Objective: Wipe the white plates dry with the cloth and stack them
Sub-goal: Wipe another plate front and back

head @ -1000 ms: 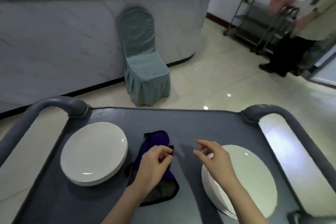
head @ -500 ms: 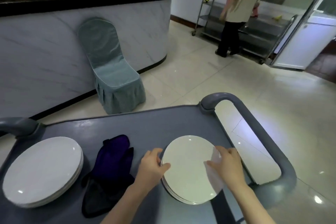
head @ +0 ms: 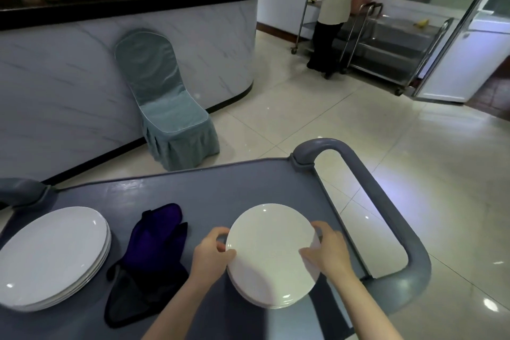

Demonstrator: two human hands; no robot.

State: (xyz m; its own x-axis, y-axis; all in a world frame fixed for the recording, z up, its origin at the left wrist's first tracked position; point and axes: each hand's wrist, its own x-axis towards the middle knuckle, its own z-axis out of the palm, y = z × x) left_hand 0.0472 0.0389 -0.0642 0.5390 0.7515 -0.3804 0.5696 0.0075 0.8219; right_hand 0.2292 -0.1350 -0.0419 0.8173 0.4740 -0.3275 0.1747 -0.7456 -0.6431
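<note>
Grey cart top [head: 220, 190] with two white plate stacks [head: 52, 257] [head: 271, 254] and a dark cloth [head: 149, 262] between.

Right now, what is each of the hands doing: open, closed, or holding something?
Left hand: grips the top plate at its left edge.
Right hand: grips its right edge.

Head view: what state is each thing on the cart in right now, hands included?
top plate: gripped at left and right rims, over the right stack.
left hand: fingers curled on the plate's left rim.
right hand: fingers curled on its right rim.
right stack: under the held plate.
left stack: stacked flat, untouched.
cloth: crumpled on the cart between the stacks, not held.
</note>
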